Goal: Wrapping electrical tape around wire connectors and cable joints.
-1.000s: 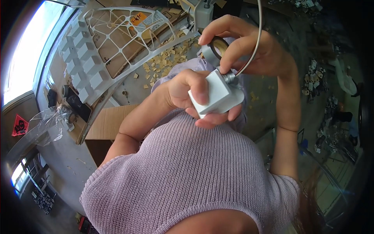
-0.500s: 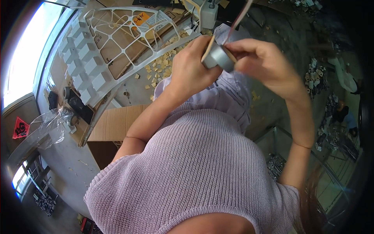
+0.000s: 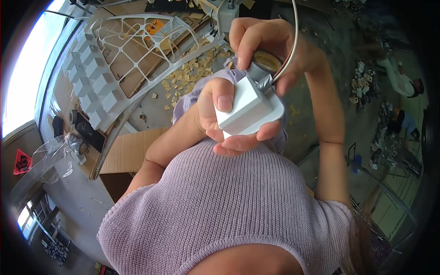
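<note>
I see my left hand (image 3: 229, 117) wrapped around a white block (image 3: 247, 112), thumb pressed on its upper face and fingers curled beneath it, so it is closed on the block and holds it in the air in front of my chest, above the tabletop. My right hand (image 3: 270, 48) is closed too, pinching a roll of grey tape (image 3: 263, 64) whose loose end touches the block's top corner. A thin pale cable (image 3: 293, 36) runs up past my right fingers toward the upper edge. Below the hands, on the tabletop, small tan wood chips (image 3: 188, 80) lie scattered near its middle, and a white lattice frame (image 3: 133, 50) spreads toward its far left corner. A flat cardboard sheet (image 3: 126, 153) lies by the near left edge, beside my lilac sweater (image 3: 220, 206).
</note>
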A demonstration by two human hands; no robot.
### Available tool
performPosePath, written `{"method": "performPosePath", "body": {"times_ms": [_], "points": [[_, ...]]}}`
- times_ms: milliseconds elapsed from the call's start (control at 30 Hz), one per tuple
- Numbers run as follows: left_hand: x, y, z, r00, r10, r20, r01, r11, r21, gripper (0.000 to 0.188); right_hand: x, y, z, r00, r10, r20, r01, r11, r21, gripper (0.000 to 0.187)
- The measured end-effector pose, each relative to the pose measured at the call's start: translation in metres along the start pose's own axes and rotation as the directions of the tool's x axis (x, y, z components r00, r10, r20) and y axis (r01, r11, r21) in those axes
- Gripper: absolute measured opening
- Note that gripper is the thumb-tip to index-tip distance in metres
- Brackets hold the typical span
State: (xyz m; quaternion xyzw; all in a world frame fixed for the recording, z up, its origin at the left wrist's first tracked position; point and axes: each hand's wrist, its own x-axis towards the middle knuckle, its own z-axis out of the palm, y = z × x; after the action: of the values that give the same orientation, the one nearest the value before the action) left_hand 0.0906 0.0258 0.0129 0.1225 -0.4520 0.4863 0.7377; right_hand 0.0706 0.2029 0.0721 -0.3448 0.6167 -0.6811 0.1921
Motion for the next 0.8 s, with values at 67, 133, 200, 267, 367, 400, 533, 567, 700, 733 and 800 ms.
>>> {"method": "performPosePath", "body": {"times_ms": [67,133,200,267,367,400,533,567,700,733,800], "points": [[0.0,0.003,0.002,1.0,0.023,-0.007,-0.022,0.998,0.059,0.067,-0.003,-0.003,-0.005,0.998,0.046,0.036,-0.043,0.996,-0.084,0.048],[-0.001,0.005,0.019,0.967,0.169,-0.19,-0.11,0.951,0.289,0.062,-0.012,-0.007,-0.006,0.998,0.036,-0.047,-0.043,0.989,-0.145,0.047],[-0.008,0.021,0.033,0.891,0.197,-0.409,0.056,0.846,0.53,0.06,-0.025,-0.016,-0.009,0.989,0.08,-0.121,-0.104,0.972,-0.209,0.048],[0.001,0.011,0.041,0.547,0.681,-0.487,0.224,0.441,0.869,0.046,-0.036,-0.027,0.003,0.928,0.25,-0.276,-0.299,0.943,-0.15,0.046],[0.0,0.01,0.031,0.39,0.917,0.086,0.749,-0.37,0.55,0.031,-0.033,-0.039,0.045,0.759,0.378,-0.53,-0.263,0.923,0.282,0.065],[-0.006,0.017,0.028,0.452,0.877,0.161,0.763,-0.474,0.439,0.032,-0.025,-0.046,0.061,0.745,0.388,-0.542,-0.116,0.876,0.468,0.073],[0.001,0.012,0.033,0.316,0.86,-0.401,0.625,0.129,0.77,0.057,-0.04,-0.068,0.06,0.748,0.375,-0.547,-0.376,0.919,0.116,0.074],[0.002,0.009,0.033,0.381,0.798,-0.466,0.492,0.252,0.833,0.065,-0.048,-0.047,0.045,0.75,0.269,-0.605,-0.346,0.938,-0.012,0.064],[0.001,0.006,0.025,0.684,0.449,-0.575,0.056,0.754,0.655,0.077,-0.035,-0.015,0.03,0.866,0.04,-0.498,-0.189,0.949,-0.252,0.069],[0.002,0.004,0.025,0.724,0.395,-0.566,0.024,0.805,0.592,0.075,-0.034,-0.011,0.026,0.906,0.065,-0.418,-0.181,0.953,-0.243,0.066],[0.004,0.001,0.03,0.802,0.341,-0.49,0.001,0.82,0.573,0.069,-0.029,-0.015,0.018,0.95,0.089,-0.301,-0.166,0.957,-0.24,0.046]]}}
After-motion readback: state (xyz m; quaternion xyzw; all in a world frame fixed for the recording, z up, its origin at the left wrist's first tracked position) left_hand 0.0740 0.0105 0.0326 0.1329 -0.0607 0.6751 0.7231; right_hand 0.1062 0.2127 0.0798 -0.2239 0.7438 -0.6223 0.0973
